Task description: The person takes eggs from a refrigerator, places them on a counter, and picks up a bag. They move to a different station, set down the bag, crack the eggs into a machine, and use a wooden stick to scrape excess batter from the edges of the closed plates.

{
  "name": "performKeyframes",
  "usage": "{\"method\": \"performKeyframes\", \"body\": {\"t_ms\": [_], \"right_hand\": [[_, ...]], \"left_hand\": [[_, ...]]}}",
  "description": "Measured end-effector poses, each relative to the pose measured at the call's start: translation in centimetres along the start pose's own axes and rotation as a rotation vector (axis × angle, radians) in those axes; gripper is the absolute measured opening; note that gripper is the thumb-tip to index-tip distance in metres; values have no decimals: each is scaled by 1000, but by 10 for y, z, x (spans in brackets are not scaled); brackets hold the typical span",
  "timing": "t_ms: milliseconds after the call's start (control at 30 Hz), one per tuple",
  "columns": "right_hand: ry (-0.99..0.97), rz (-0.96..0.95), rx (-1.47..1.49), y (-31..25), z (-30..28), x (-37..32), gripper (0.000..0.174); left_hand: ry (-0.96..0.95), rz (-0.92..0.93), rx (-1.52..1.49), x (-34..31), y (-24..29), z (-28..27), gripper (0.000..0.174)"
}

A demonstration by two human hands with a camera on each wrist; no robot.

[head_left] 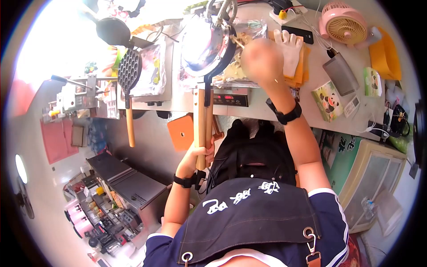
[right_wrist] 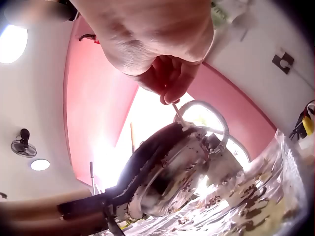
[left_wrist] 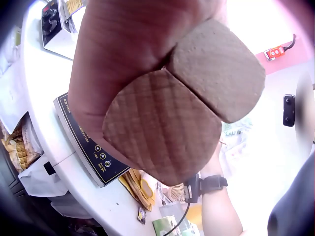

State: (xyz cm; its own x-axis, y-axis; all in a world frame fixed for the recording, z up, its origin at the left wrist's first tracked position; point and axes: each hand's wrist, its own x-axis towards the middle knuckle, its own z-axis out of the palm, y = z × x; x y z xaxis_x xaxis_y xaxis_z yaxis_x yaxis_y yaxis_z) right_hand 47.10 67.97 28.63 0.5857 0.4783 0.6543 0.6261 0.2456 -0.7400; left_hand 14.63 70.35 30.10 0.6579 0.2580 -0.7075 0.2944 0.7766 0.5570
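My left hand (head_left: 199,155) grips the two wooden handles (head_left: 199,124) of a round, shiny metal pan (head_left: 207,49). In the left wrist view the handles' cut ends (left_wrist: 165,128) lie side by side, pressed together under the left hand (left_wrist: 123,54). At the pan's right, my right hand (head_left: 262,60) pinches a thin stick (head_left: 239,43). The right wrist view shows the right hand (right_wrist: 152,44) with its fingertips together on that stick (right_wrist: 178,113), whose lower end meets the rim of the pan (right_wrist: 167,177). Pale residue is on the rim there.
Below the pan is a control panel (head_left: 230,99) with red digits. Left of it lies a honeycomb-patterned pan (head_left: 130,71). To the right are a white glove (head_left: 289,55), a phone (head_left: 298,34), a pink fan (head_left: 344,24) and a grey box (head_left: 341,74). Crumpled plastic (right_wrist: 275,182) lies beside the pan.
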Motion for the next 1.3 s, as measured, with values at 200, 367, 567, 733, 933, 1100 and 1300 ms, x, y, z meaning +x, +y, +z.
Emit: {"method": "performKeyframes", "body": {"t_ms": [200,367,567,733,933,1100,1300], "right_hand": [[-114,211,146,-3,-1,15,11],[-171,248,93,15,-6,67,12],[-259,430,331,-11,-27,41,14],[-237,284,192,-2,-15,58,12],[-247,387,259,-24,-37,48,15],[-230,312,331,-11,-14,49,16],[-263,300,191,-23,-33,49,12]], "left_hand": [[-16,-29,-21,0,0,-5,35],[-13,-34,-28,-2,-2,-4,36],[-5,-53,-32,-1,1,-5,37],[-27,-58,-56,-2,0,-9,39],[-22,-70,-75,-2,-3,-12,40],[-16,-80,-70,-2,0,-8,41],[-17,-52,-77,-2,-3,-9,43]]}}
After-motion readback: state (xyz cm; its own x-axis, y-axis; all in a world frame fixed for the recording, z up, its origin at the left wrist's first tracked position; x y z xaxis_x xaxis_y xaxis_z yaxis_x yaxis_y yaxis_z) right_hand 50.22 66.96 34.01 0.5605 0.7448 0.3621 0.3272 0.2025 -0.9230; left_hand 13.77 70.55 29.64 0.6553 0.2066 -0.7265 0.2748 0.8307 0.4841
